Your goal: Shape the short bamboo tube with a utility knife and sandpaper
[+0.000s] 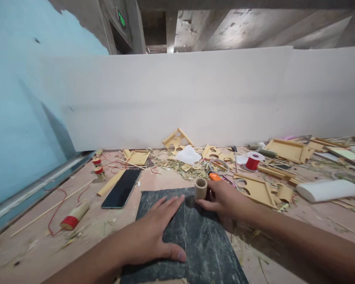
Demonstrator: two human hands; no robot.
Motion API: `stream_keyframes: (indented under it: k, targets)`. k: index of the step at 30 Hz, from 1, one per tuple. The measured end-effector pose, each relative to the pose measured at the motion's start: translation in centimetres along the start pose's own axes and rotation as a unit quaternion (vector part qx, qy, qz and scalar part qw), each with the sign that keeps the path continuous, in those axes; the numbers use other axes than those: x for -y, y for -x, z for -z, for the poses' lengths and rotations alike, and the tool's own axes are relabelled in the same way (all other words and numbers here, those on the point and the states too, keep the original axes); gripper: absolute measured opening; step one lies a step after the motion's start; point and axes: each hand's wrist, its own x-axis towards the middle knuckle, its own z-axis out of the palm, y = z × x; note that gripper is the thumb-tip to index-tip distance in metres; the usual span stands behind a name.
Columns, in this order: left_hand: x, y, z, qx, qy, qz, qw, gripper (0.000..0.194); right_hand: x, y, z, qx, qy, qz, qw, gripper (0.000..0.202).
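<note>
A short hollow bamboo tube [200, 191] stands upright near the far edge of a dark, scuffed board [207, 240]. My right hand [221, 199] grips the tube from its right side, thumb in front and fingers behind. Flat on the board, fingers stretched forward and thumb out to the right, lies my left hand [154, 228], with nothing in it. Just behind my right hand shows an orange-handled tool [214, 176], partly hidden by the fingers.
Left of the board are a phone [121, 189] and a bamboo piece with a red band [73, 217]. Shavings [192, 172], a red ribbon spool [253, 160], a shallow wooden tray [258, 191] and a white roll [328, 190] lie behind and right. A white panel [177, 98] closes off the back.
</note>
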Motion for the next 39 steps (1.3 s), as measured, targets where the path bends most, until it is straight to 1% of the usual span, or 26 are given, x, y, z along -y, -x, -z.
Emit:
stream_keyframes:
  k: [1,4,5,7,10,11,12,13,14,15,17,19,20,22,24,26,28,29,30,31,32,34,35,36,37,39]
  targets:
    - [0.0,0.0,0.0,0.000,0.000,0.000,1.000,0.125,0.1,0.1,-0.1,0.006,-0.007,0.010,1.000,0.020]
    - [0.0,0.0,0.0,0.003,0.004,-0.010,1.000,0.127,0.7,0.5,-0.5,0.061,-0.045,0.068,0.995,0.020]
    - [-0.1,0.0,0.1,0.006,0.005,-0.013,1.000,0.127,0.7,0.5,-0.4,0.066,-0.044,0.071,0.994,0.021]
    - [-0.2,0.1,0.2,0.011,0.002,-0.012,1.000,0.127,0.0,0.0,0.0,0.028,-0.014,0.032,0.999,0.021]
    - [-0.3,0.2,0.4,0.011,-0.002,-0.008,1.000,0.126,-1.6,-1.1,1.4,-0.073,0.042,-0.033,0.996,0.020]
    - [-0.3,0.2,0.4,0.010,0.000,-0.009,1.000,0.126,-2.0,-1.4,2.0,-0.098,0.036,-0.041,0.994,0.022]
    - [-0.3,0.2,0.4,0.006,0.003,-0.010,1.000,0.125,-2.3,-1.6,2.4,-0.113,0.001,-0.046,0.993,0.025]
    - [-0.2,0.3,0.3,0.001,0.007,-0.012,1.000,0.124,-2.3,-1.6,2.7,-0.114,-0.061,-0.053,0.990,0.030]
    - [-0.2,0.3,0.3,-0.003,0.010,-0.014,1.000,0.123,-2.3,-1.5,3.0,-0.105,-0.146,-0.065,0.982,0.035]
    - [-0.1,0.2,0.2,-0.007,0.011,-0.017,1.000,0.122,-2.1,-1.4,3.1,-0.087,-0.245,-0.079,0.962,0.040]
    - [0.0,0.2,0.1,-0.012,0.013,-0.021,1.000,0.122,-1.6,-1.1,3.1,-0.035,-0.426,-0.106,0.898,0.046]
    - [0.0,0.2,0.1,-0.010,0.011,-0.020,1.000,0.122,-1.4,-0.8,2.9,0.004,-0.530,-0.120,0.840,0.050]
    - [-0.1,0.2,0.1,-0.007,0.009,-0.016,1.000,0.122,-1.3,-0.7,2.8,0.013,-0.557,-0.120,0.821,0.051]
    - [-0.2,0.2,0.2,0.000,0.005,-0.006,1.000,0.123,-1.5,-0.7,2.7,0.026,-0.585,-0.115,0.802,0.051]
    - [-0.3,0.2,0.3,0.007,0.002,-0.001,1.000,0.124,-1.6,-0.7,2.6,0.034,-0.600,-0.108,0.792,0.051]
    - [-0.3,0.2,0.3,0.010,0.002,-0.002,1.000,0.124,-1.6,-0.6,2.7,0.037,-0.604,-0.108,0.789,0.052]
    - [-0.2,0.1,0.2,0.008,0.003,-0.004,1.000,0.123,-1.4,-0.5,2.9,0.036,-0.595,-0.110,0.795,0.054]
    - [-0.2,0.1,0.2,0.006,0.004,-0.005,1.000,0.123,-1.2,-0.4,2.9,0.034,-0.583,-0.109,0.804,0.055]
    - [-0.1,0.1,0.2,0.004,0.004,-0.006,1.000,0.123,-1.0,-0.3,2.9,0.031,-0.560,-0.108,0.821,0.055]
    - [-0.1,0.1,0.1,0.002,0.004,-0.007,1.000,0.123,-0.8,-0.2,2.9,0.027,-0.522,-0.104,0.846,0.053]
    - [-0.1,0.1,0.1,0.002,0.003,-0.007,1.000,0.124,-0.6,-0.1,2.7,0.019,-0.466,-0.095,0.879,0.050]
    - [-0.1,0.1,0.1,0.004,0.002,-0.007,1.000,0.123,-0.4,0.1,2.4,0.008,-0.308,-0.050,0.950,0.039]
    - [-0.1,0.1,0.1,0.005,0.001,-0.006,1.000,0.124,-0.4,0.1,2.1,0.013,-0.226,-0.019,0.974,0.033]
    - [-0.1,0.1,0.1,0.006,0.000,-0.007,1.000,0.124,-0.4,0.1,1.9,0.026,-0.157,0.013,0.987,0.029]
    - [-0.2,0.1,0.1,0.008,-0.001,-0.007,1.000,0.124,-0.5,0.0,1.7,0.041,-0.106,0.039,0.993,0.026]
    - [-0.2,0.1,0.1,0.008,-0.002,-0.007,1.000,0.124,-0.7,-0.1,1.3,0.051,-0.034,0.046,0.997,0.023]
